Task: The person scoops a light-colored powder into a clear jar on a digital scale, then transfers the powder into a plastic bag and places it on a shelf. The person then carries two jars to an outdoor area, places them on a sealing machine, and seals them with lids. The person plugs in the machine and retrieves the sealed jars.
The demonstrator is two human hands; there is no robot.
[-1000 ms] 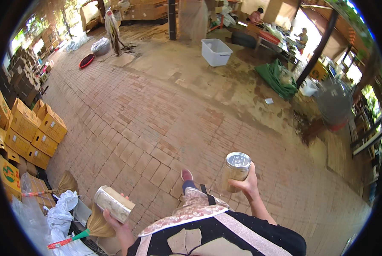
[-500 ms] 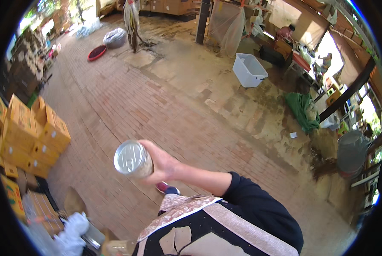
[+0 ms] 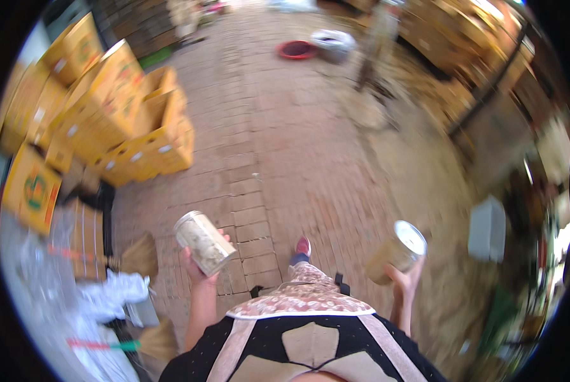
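Observation:
My left hand is wrapped round a clear jar with pale, mottled contents, which tilts toward the upper left. On the other side of my body, my right hand grips a second jar, a can-shaped one with a bright silvery lid and a tan body smeared by motion. Both jars are held off the ground, apart from each other, above the brick paving. Between them show my patterned apron and one red shoe.
Stacked yellow cartons stand at the left, with brooms and white plastic bags nearer me. A red basin lies far ahead beside a pale bundle. To the right is a white plastic tub.
The view has swung left, bringing the cartons closer. My right hand has moved its jar from in front of me out to the right. My left hand, with its jar, has come into view.

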